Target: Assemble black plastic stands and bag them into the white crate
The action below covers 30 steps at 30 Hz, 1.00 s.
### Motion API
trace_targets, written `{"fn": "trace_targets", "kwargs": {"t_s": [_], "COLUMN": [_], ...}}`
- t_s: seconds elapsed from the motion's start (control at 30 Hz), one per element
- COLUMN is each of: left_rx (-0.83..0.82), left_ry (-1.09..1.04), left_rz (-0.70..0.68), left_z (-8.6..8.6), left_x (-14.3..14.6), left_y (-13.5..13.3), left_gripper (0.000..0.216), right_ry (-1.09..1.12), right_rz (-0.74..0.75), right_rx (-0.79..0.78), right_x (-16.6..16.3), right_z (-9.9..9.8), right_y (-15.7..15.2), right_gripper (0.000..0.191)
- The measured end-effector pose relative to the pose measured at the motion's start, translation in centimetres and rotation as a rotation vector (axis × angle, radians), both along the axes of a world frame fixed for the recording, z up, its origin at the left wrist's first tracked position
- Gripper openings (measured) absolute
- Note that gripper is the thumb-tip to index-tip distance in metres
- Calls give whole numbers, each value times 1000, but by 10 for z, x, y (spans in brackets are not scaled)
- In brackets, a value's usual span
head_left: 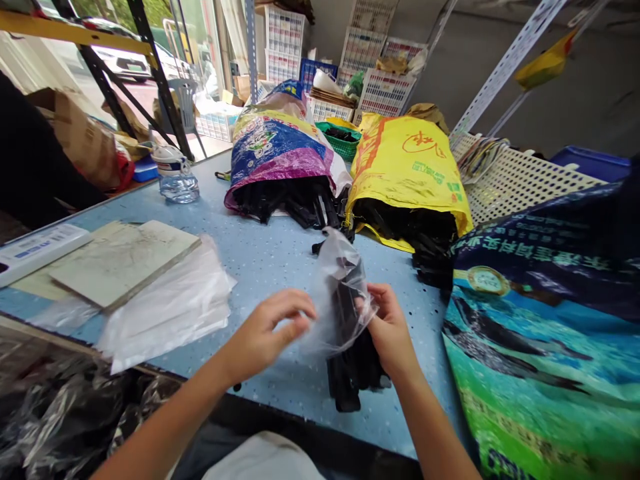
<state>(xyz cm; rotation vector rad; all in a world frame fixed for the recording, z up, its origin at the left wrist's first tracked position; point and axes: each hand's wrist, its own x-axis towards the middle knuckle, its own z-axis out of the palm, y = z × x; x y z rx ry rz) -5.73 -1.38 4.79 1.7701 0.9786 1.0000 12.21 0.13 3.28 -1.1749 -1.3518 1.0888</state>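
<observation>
Several long black plastic pieces [344, 385] are partly inside a clear plastic bag [336, 257], and their lower ends stick out toward me. My right hand [393, 333] grips the bag and the pieces from the right side. To the left of the bag, my left hand [270, 328] is open, its curved fingers and thumb apart, with nothing in it. Loose black pieces spill from a purple-and-blue sack [285, 143] and a yellow sack [407, 167] farther back on the blue table [260, 250].
A stack of clear plastic bags [173, 310] lies at left, partly under a flat board [127, 260]. Behind it stand a white device [43, 250] and a clear bottle [177, 180]. A large printed blue-green sack [540, 333] borders my right side, before a white basket [525, 177].
</observation>
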Motion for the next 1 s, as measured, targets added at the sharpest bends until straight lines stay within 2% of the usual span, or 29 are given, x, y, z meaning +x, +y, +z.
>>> {"fn": "trace_targets", "kwargs": {"t_s": [0.07, 0.1, 0.17, 0.2, 0.27, 0.33, 0.4, 0.5, 0.53, 0.6, 0.63, 0.77, 0.9, 1.0], "left_rx": [-139, -229, -432, -516, -616, -628, -602, -600, -626, -680, -685, -620, -564, -534], "left_ry": [-325, -457, -656, -741, -884, -1009, -1086, -1091, -1072, -1042, -1039, -1105, -1315, -1375], "left_rz": [229, 265, 217, 216, 306, 450, 543, 504, 476, 487, 530, 766, 929, 961], "left_z": [-10, -14, -18, -18, -16, -13, -12, -16, -18, -25, -28, -40, -46, -47], "left_x": [11, 18, 33, 38, 41, 38, 34, 36, 38, 37, 34, 8, -12, -9], "left_y": [5, 8, 15, 19, 26, 29, 28, 15, 9, -5, -12, -37, -56, -59], "left_gripper": [34, 40, 46, 44, 35, 29, 28, 29, 30, 33, 33, 35, 32, 33], "right_ry": [-19, -54, -188, -260, -327, -269, -201, -113, -102, -117, -138, -98, 132, 146], "right_rz": [-29, -22, -12, 18, 101, 129, 37, -200, -290, -420, -425, -246, -217, -229], "right_rx": [1, 11, 46, 64, 111, 141, 95, -43, -36, 85, 158, 327, 324, 278], "right_x": [-9, -14, -22, -24, -24, -22, -23, -35, -41, -57, -65, -101, -129, -141], "right_z": [-1, -1, 2, 4, 6, 3, -4, -17, -20, -27, -30, -43, -48, -45], "right_y": [-3, -4, -6, -8, -13, -20, -28, -38, -41, -46, -49, -64, -72, -71], "right_gripper": [20, 20, 19, 17, 15, 29, 37, 24, 20, 15, 12, 8, 14, 14]}}
